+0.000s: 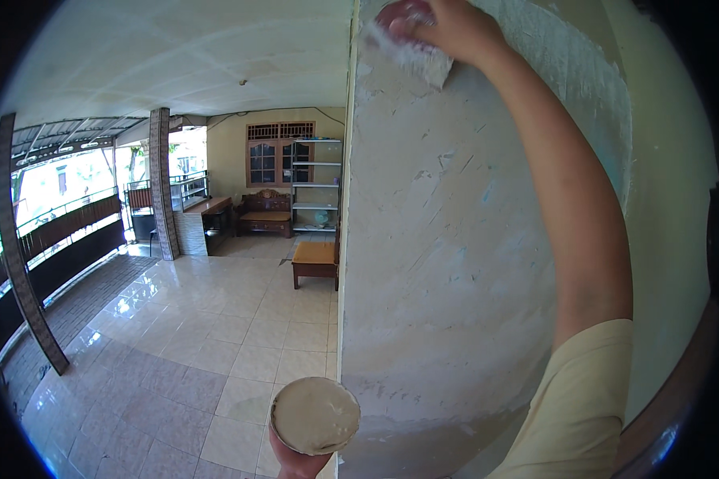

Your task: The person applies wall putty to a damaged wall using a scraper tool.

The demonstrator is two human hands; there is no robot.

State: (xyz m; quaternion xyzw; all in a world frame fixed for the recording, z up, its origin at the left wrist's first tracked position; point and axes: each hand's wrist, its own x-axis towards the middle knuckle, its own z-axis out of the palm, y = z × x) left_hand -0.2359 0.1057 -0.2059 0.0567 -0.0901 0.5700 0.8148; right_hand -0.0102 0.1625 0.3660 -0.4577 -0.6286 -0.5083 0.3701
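High on the plastered wall (447, 263), my right hand (455, 33) grips what looks like a wide flat brush (419, 60), with a dark red upper part and whitish, coated bristles. The bristles press against the wall near its left edge. Low in the view, my left hand (295, 463) holds up a round tub (274, 423) from beneath. A smooth grey-beige paste (315, 415) fills it nearly to the rim. Greyish coating with scratches and small bluish flecks covers the wall. Streaky, paler strokes (575, 64) lie along its upper right.
The wall's vertical edge (343, 239) stands between me and a tiled porch floor (240, 343). Farther off are a low wooden table (315, 259), a wooden bench (265, 215), a metal shelf rack (316, 184) and a pillar (161, 184). A fence (72, 223) runs along the left.
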